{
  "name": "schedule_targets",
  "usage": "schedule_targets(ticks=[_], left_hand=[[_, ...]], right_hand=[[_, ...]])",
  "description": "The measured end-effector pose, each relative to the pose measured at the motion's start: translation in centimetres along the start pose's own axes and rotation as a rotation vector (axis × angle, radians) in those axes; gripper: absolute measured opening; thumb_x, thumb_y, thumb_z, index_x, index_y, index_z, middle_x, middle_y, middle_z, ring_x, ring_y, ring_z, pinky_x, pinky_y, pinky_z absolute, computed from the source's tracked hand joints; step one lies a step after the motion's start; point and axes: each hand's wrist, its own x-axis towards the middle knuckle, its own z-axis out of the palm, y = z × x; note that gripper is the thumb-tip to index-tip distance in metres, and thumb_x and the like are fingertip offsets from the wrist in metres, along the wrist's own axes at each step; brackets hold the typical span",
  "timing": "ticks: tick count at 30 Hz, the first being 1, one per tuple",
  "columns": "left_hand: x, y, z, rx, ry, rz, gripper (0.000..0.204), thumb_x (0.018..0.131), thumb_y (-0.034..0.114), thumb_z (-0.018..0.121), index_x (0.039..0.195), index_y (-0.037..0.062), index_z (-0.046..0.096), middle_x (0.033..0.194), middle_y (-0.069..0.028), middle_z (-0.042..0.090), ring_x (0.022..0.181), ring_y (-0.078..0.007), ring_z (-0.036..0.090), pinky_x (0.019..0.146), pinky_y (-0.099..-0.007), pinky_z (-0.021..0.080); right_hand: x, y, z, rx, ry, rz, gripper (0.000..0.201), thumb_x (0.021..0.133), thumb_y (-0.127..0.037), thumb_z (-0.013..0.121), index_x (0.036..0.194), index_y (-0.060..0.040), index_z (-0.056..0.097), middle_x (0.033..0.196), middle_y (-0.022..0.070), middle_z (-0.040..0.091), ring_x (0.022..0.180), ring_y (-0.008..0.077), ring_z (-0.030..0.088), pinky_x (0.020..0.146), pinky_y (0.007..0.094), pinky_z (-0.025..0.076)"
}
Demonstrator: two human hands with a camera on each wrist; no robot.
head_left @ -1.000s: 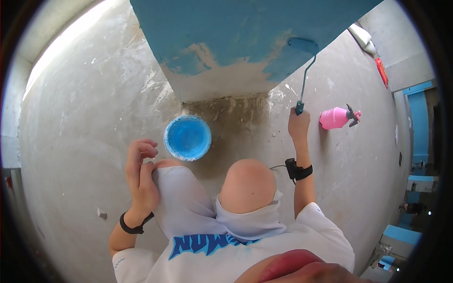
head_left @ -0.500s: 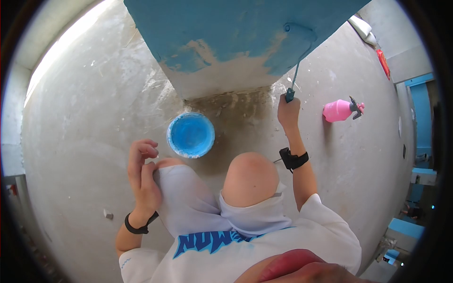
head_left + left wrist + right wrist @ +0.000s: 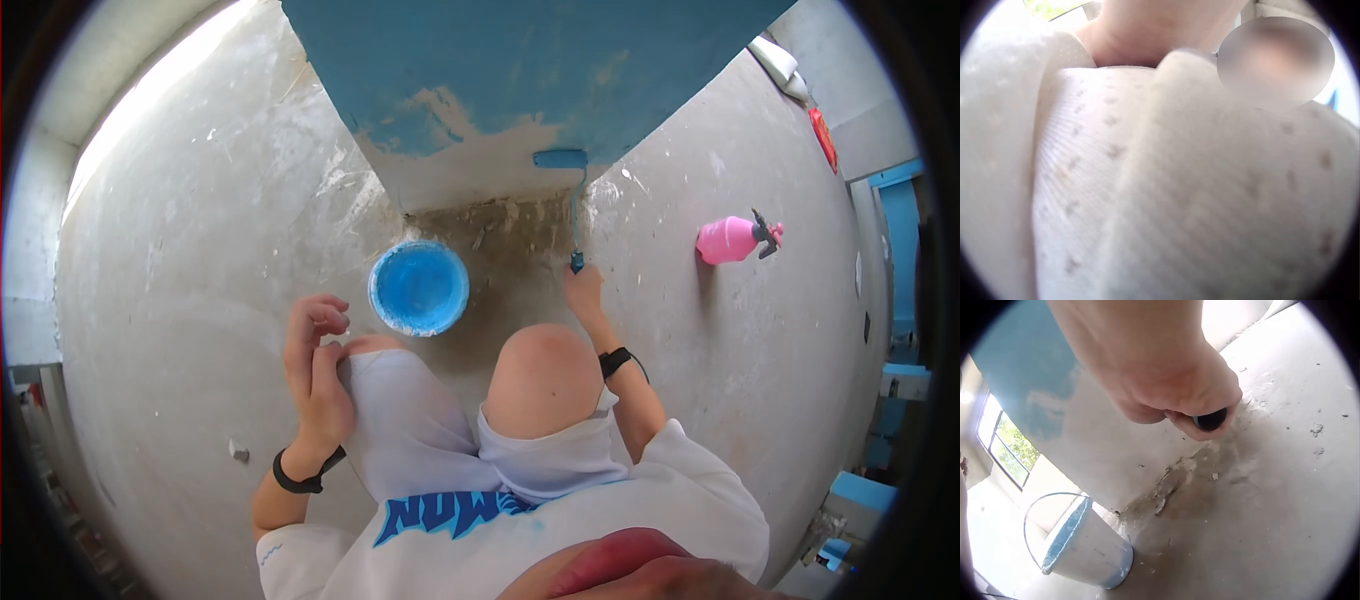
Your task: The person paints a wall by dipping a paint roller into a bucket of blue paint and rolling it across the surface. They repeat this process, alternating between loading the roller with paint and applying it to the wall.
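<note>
In the head view my right hand (image 3: 585, 292) grips the handle of a paint roller (image 3: 576, 225). Its blue roller sleeve (image 3: 560, 158) lies against the bare lower strip of a wall block (image 3: 480, 75), which is blue higher up. The right wrist view shows the fingers wrapped round the dark handle end (image 3: 1210, 420). My left hand (image 3: 318, 370) rests by the left knee, fingers loosely bent and holding nothing. Ahead of that knee stands a bucket (image 3: 418, 288) of blue paint. Only white fabric (image 3: 1147, 187) and some skin fill most of the left wrist view.
A pink spray bottle (image 3: 728, 240) stands on the concrete floor (image 3: 200, 290) to the right. Farther back lie a white sack (image 3: 778, 66) and a red packet (image 3: 822, 140). A small grey chunk (image 3: 238, 450) lies at the left. The bucket's wire handle (image 3: 1025, 528) is raised.
The roller went slightly up the blue area, then down and left to the pale strip low on the wall, my right hand moving with it. My left hand keeps its place by the knee.
</note>
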Motion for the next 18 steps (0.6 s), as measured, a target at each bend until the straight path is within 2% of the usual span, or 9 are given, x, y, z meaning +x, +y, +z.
schedule_targets(ticks=[3,5,9,15,18], left_hand=[[-0.1,0.0,0.0,-0.003,0.003,-0.001,0.023,0.076,-0.001,0.038,0.095,0.0007,0.052,0.111,-0.0135,0.053,0.105,-0.0204,0.050,0.091,-0.0290,0.040],[-0.2,-0.1,0.0,-0.003,0.004,0.006,0.023,0.076,-0.001,0.038,0.095,0.0006,0.052,0.112,-0.0137,0.053,0.105,-0.0205,0.050,0.091,-0.0289,0.040],[-0.1,0.2,0.2,-0.012,-0.016,-0.012,0.023,0.077,-0.001,0.037,0.095,0.0004,0.052,0.113,-0.0142,0.053,0.106,-0.0205,0.051,0.093,-0.0291,0.040],[0.3,-0.2,0.1,-0.010,-0.041,0.003,0.024,0.077,-0.001,0.037,0.096,0.0004,0.052,0.113,-0.0134,0.053,0.105,-0.0191,0.050,0.092,-0.0290,0.040],[0.3,-0.1,0.1,0.001,-0.031,-0.009,0.024,0.077,0.000,0.037,0.096,0.0007,0.052,0.112,-0.0131,0.053,0.103,-0.0184,0.050,0.092,-0.0290,0.040]], right_hand=[[-0.6,-2.7,-1.3,0.081,0.004,0.021,0.036,0.087,-0.020,0.062,0.072,0.0131,0.059,0.067,0.0345,0.057,0.073,0.0508,0.063,0.060,0.0522,0.043],[-0.7,-3.9,-1.9,0.088,0.172,-0.112,0.035,0.086,-0.018,0.060,0.068,0.0113,0.058,0.062,0.0303,0.058,0.066,0.0451,0.065,0.059,0.0497,0.045],[0.1,-8.8,-4.9,0.122,0.197,-0.084,0.035,0.089,-0.018,0.059,0.071,0.0121,0.059,0.063,0.0313,0.058,0.066,0.0461,0.064,0.058,0.0498,0.043],[3.4,-13.9,-10.1,0.180,0.256,-0.106,0.036,0.090,-0.019,0.060,0.070,0.0105,0.058,0.060,0.0253,0.060,0.063,0.0406,0.065,0.057,0.0473,0.044],[3.9,-16.3,-12.7,0.166,0.337,-0.195,0.036,0.091,-0.018,0.059,0.068,0.0100,0.058,0.059,0.0242,0.059,0.060,0.0393,0.065,0.057,0.0464,0.044]])
